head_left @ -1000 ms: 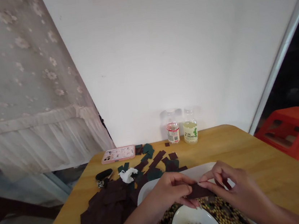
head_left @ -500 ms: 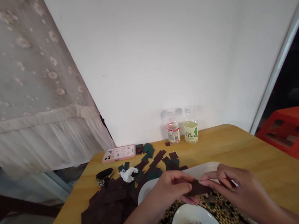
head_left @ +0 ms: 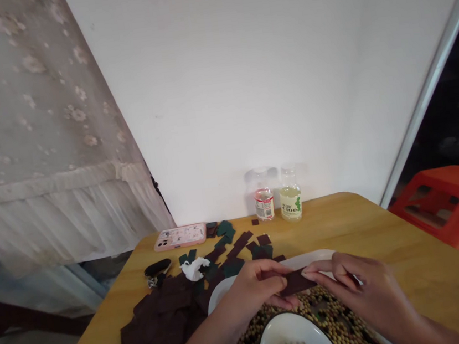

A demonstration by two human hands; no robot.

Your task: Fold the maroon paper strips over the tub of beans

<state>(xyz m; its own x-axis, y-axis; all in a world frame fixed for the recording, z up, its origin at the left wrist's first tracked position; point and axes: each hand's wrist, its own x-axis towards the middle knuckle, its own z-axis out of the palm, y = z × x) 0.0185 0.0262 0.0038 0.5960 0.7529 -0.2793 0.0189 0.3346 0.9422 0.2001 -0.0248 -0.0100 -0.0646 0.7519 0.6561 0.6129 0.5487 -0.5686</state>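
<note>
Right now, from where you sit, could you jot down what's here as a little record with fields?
Left fingers: gripping a dark brown flat piece
Right fingers: pinching its other end
Below hands: white tray of small round beads or beans, white bowl among them
Left of tray: pile of dark brown pieces, crumpled white tissue
Against wall: red-banded bottle, C100 bottle
Far left corner: pink phone case
Unclear: material of the pieces

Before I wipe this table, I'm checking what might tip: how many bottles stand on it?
2. The red-trimmed bottle stands at the back of the table, near the wall; the green-patterned bottle stands just right of it. No others show.
</note>
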